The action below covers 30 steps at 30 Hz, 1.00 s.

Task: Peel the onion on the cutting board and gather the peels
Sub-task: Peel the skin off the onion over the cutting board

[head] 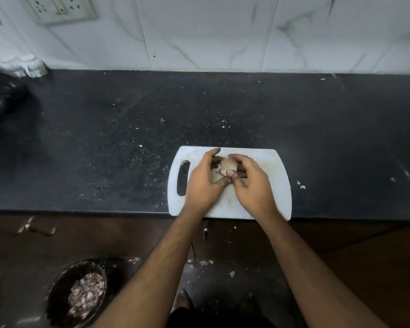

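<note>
The onion (228,166) sits over the middle of the white cutting board (273,181), cupped between both of the person's hands so that only its pale, pinkish top shows. The left hand (205,183) curls round it from the left, fingers arched over the far side, thumb tucked in below. The right hand (251,183) grips it from the right, its thumb pressed against the near face of the onion where a bit of loose skin lifts. The board lies at the near edge of the dark stone counter (104,138), its handle slot (183,178) to the left. Small flecks of peel (301,185) dot the counter just right of the board. Down on the floor to the left stands a dark bin (57,294) holding a heap of purplish peelings (87,294).
</note>
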Tool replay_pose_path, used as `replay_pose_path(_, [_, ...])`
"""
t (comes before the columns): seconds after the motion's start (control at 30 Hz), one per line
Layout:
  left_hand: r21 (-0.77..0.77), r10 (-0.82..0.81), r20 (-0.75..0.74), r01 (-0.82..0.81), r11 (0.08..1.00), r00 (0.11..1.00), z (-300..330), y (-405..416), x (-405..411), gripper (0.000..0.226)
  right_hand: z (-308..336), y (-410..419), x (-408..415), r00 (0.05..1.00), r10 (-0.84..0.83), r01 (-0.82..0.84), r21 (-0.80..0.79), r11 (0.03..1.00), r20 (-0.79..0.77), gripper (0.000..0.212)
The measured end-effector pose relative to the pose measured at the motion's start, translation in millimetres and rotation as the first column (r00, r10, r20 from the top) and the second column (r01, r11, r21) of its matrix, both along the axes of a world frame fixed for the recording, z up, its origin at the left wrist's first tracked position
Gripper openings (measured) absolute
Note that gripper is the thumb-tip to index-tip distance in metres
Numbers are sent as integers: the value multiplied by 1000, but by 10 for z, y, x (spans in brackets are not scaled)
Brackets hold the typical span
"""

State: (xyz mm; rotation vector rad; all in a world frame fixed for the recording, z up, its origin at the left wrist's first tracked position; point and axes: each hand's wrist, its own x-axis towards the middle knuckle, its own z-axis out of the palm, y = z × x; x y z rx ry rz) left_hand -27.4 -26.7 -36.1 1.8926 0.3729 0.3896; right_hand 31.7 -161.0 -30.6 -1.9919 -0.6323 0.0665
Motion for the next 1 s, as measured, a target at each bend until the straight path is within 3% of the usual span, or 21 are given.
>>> replay_pose_path(0.1, [-32, -3, 41, 4, 999, 999, 8, 4, 2, 68, 47, -20, -14, 998, -16, 19, 49, 999, -59, 34])
replay_pose_path(0.33, [-7, 48, 139, -48, 999, 989, 17, -18, -26, 49, 10, 7, 7, 999, -34, 33, 54, 998, 18, 31])
replay_pose_path(0.5, [-18, 93, 170, -91, 996, 981, 45, -27, -64, 40, -3, 27, 29, 1000, -15, 17, 99, 995, -19, 30])
replay_pose_path(0.63, [-10, 36, 139, -35, 999, 990, 42, 12, -31, 46, -1, 11, 38, 997, 58, -51, 156, 987, -43, 34])
replay_pose_path(0.73, [49, -97, 89, 92, 994, 991, 57, 23, -31, 53, 18, -14, 35, 996, 67, -52, 194, 980, -66, 18])
replay_pose_path(0.83, [73, -87, 100, 80, 994, 991, 48, 17, -13, 49, 42, -3, 17, 996, 59, -46, 191, 980, -65, 7])
replay_pose_path(1.0, [21, -74, 116, 72, 997, 991, 43, 58, -4, 48, 42, 25, 49, 999, 9, -3, 178, 984, -32, 21])
